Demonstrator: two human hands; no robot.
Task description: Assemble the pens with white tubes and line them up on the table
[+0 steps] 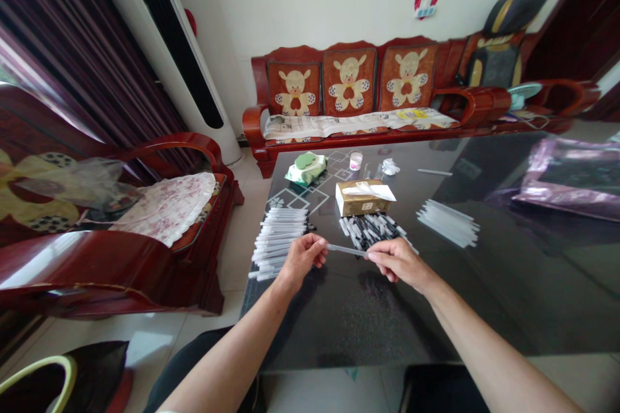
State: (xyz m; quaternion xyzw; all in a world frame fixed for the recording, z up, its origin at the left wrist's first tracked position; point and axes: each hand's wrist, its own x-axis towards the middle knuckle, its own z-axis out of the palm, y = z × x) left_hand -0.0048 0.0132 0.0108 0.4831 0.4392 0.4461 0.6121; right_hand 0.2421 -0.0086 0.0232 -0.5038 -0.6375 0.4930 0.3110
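A slim translucent pen barrel (347,250) is stretched level between my two hands, above the dark glossy table. My left hand (306,257) is closed in a pinch on its left end. The right end sits between the thumb and fingers of my right hand (398,261), also closed. Beside my left hand lies a stacked row of whitish pens (278,239) with dark ends. Just behind my hands is a heap of short black-and-clear pen parts (371,230), partly hidden by my right hand. Farther right rests a bundle of translucent barrels (448,222).
A tissue box (361,202) stands behind the heap. Beyond it are a green wipes pack (307,169), a small white cup (356,161), crumpled tissue (390,167) and a single barrel (434,172). A shiny purple bag (571,174) lies at the table's right.
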